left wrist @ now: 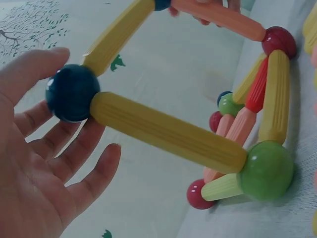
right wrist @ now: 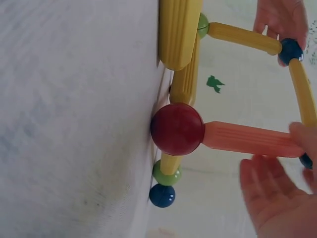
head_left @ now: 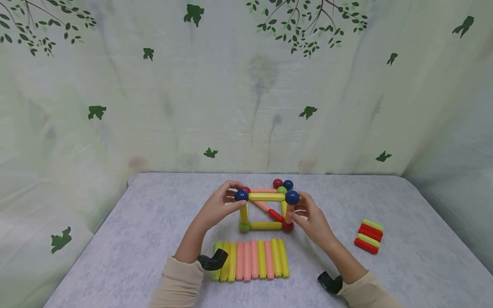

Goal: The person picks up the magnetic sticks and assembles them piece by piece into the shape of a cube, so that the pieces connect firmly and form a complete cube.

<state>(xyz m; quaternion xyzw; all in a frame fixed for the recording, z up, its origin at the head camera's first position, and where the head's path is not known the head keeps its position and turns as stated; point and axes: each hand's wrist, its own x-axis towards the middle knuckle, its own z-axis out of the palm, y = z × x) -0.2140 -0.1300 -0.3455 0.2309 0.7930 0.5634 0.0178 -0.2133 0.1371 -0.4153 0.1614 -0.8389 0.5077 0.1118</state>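
A frame of rods and balls stands mid-table. My left hand holds its upper left blue ball between thumb and loosely spread fingers. That ball joins two yellow rods; one runs down to a green ball. My right hand pinches the top of the upright pink rod under the other blue ball. The pink rod rises from a red ball on the table.
A row of yellow and pink rods lies in front of the frame. Short red and green rods lie at the right. Red, blue and green balls sit behind the frame. A leaf-print curtain closes off the grey table.
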